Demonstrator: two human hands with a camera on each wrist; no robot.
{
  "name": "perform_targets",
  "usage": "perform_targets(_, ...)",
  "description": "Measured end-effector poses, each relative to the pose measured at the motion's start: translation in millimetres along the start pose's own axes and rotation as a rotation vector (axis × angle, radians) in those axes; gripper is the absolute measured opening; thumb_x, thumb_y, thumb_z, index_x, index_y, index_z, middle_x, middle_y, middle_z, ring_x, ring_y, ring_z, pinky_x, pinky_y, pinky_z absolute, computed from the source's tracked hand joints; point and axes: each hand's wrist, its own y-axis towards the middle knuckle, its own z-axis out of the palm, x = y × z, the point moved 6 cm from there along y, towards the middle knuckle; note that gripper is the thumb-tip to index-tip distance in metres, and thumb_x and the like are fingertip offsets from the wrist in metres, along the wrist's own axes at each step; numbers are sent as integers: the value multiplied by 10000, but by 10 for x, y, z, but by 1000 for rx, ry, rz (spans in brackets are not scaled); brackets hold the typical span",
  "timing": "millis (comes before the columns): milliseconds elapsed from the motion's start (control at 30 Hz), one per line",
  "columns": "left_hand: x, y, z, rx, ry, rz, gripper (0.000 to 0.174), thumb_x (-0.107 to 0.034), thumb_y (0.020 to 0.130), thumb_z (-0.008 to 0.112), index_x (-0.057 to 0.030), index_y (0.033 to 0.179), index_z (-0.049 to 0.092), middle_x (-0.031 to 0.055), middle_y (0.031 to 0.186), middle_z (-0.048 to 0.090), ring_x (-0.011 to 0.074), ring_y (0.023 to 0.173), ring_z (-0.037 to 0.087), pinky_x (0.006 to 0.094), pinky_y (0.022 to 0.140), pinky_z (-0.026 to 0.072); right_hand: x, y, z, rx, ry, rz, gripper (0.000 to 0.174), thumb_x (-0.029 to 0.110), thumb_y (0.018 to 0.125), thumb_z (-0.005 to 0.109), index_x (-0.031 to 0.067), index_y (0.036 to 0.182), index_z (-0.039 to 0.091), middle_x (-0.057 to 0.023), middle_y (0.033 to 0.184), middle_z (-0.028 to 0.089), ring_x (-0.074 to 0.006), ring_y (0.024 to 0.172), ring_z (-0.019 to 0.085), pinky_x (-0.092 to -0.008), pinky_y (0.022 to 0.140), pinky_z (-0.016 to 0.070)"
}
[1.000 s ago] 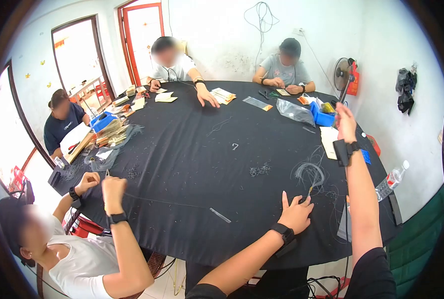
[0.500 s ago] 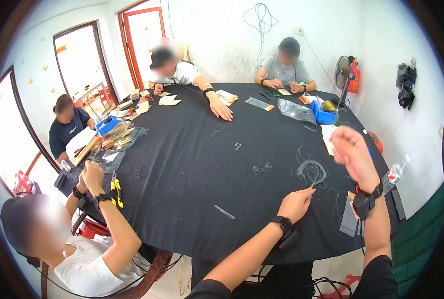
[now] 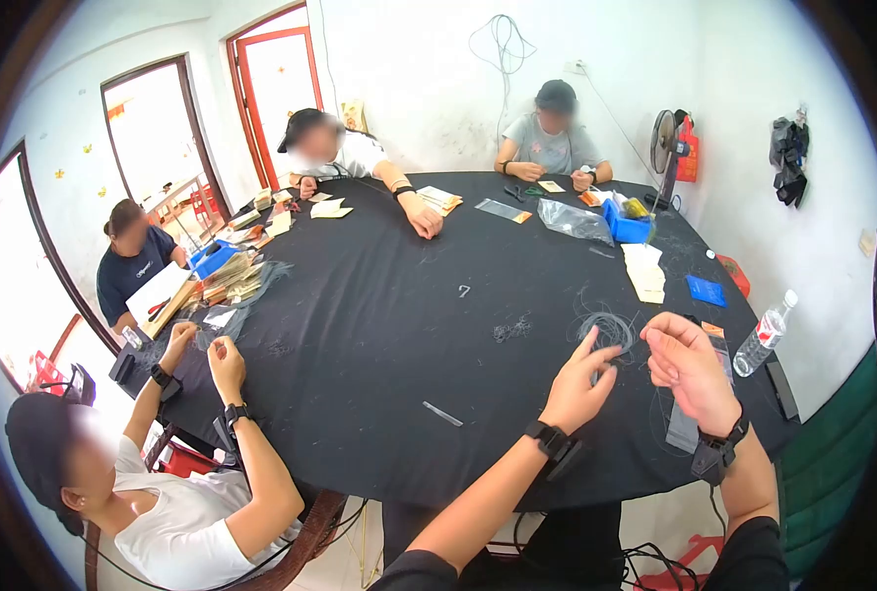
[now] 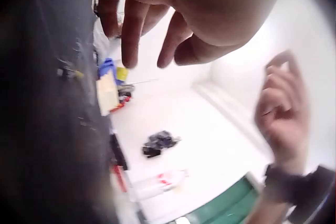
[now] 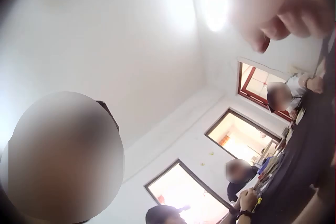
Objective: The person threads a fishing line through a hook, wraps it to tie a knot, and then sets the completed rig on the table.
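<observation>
My left hand (image 3: 574, 392) is held over the right part of the black cloth, its fingers spread and partly bent, at the near edge of a coil of thin grey line (image 3: 611, 330). In the left wrist view, the fingers of the left hand (image 4: 157, 29) hang down apart from each other. To its right, my right hand (image 3: 693, 372) is raised with fingers bent in toward the thumb; whether a thin strand lies between them cannot be made out. Only blurred bent fingers of the right hand (image 5: 291, 22) show in the right wrist view.
Beyond the coil lie cream cards (image 3: 643, 274), a blue packet (image 3: 706, 291) and a blue box (image 3: 628, 227). A bottle (image 3: 766, 335) stands at the right edge. A dark tangle (image 3: 512, 328) and a clear strip (image 3: 442, 414) lie on the cloth (image 3: 360, 394). Several people sit around.
My right hand has come down and in toward the left hand, its fingers now more bent. The left hand's fingers, together by the coil half a second ago, have spread and lifted slightly.
</observation>
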Motion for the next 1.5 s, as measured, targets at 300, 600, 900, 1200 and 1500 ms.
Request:
perform_targets(300, -472, -162, -203, 20, -636, 21, 389, -255, 1070, 418, 29, 1283, 579, 148, 1353, 584, 210, 1222, 555, 327, 1046, 413, -677, 0, 308, -22, 39, 223, 162, 240, 987, 612, 101, 903, 612, 84, 588, 402, -34, 492, 355, -223, 488, 258)
perform_targets(600, -280, -139, -868, -188, -839, -223, 331, -308, 1082, 388, -52, 1106, 596, -1, 734, 565, 105, 663, 533, 297, 724, 498, -1173, -382, 712, 125, -67, 218, 123, 164, 981, 617, 43, 966, 631, 43, 689, 548, -37, 542, 457, -212, 496, 362)
perform_targets(900, 263, -168, -1208, -146, -509, -226, 371, -341, 1069, 391, -60, 1075, 634, -21, 676, 544, 68, 595, 436, 241, 605, 384, -1325, -630, 807, 228, -202, 268, 102, 119, 977, 621, 20, 963, 639, 26, 705, 589, -29, 546, 500, -198, 495, 393)
perform_targets(1200, 275, -330, -788, 146, -525, -179, 540, -426, 1059, 346, -42, 1396, 521, 99, 1322, 590, 170, 1073, 566, 332, 941, 436, -1214, 232, 629, -138, -74, 129, 138, 175, 990, 594, 44, 949, 611, 9, 590, 534, -62, 453, 480, -218, 410, 359)
perform_targets(1500, 645, -404, -821, 174, -432, -475, 525, -403, 1067, 377, 35, 1246, 605, 91, 1088, 679, 145, 987, 628, 337, 947, 450, -1326, 372, 785, -172, -217, -46, 105, 102, 992, 576, 18, 941, 611, 3, 625, 600, -40, 469, 496, -208, 419, 364)
